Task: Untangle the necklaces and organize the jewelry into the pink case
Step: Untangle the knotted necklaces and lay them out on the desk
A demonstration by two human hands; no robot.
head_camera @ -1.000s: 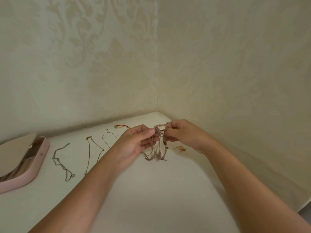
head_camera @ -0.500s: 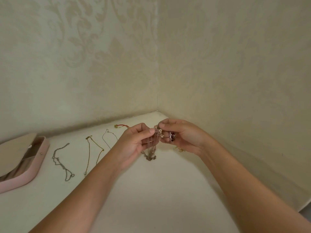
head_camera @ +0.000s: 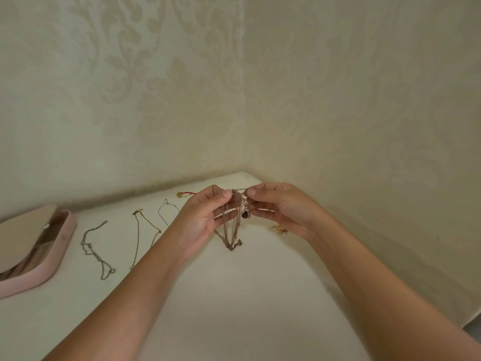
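A tangle of thin chains [head_camera: 232, 225] hangs between my two hands above the white table, its lowest loops touching the surface. My left hand [head_camera: 203, 217] pinches the tangle at the top left. From the top right, my right hand [head_camera: 278, 207] pinches it too, and a dark pendant [head_camera: 245, 213] dangles just below those fingertips. The open pink case [head_camera: 56, 252] sits at the far left edge. Three separated chains lie flat between the case and my left arm: a silver one [head_camera: 95, 252], a gold one [head_camera: 141, 233] and a thin silver one [head_camera: 166, 211].
A red cord piece [head_camera: 186, 194] lies by the back wall. A small gold item [head_camera: 278, 229] sits under my right wrist. Patterned walls meet in a corner right behind my hands. The table [head_camera: 247, 295] ends at the lower right.
My hands drew together, then spread slightly apart again. The chains now hang longer between them, and the dark pendant has come into view under my right fingers.
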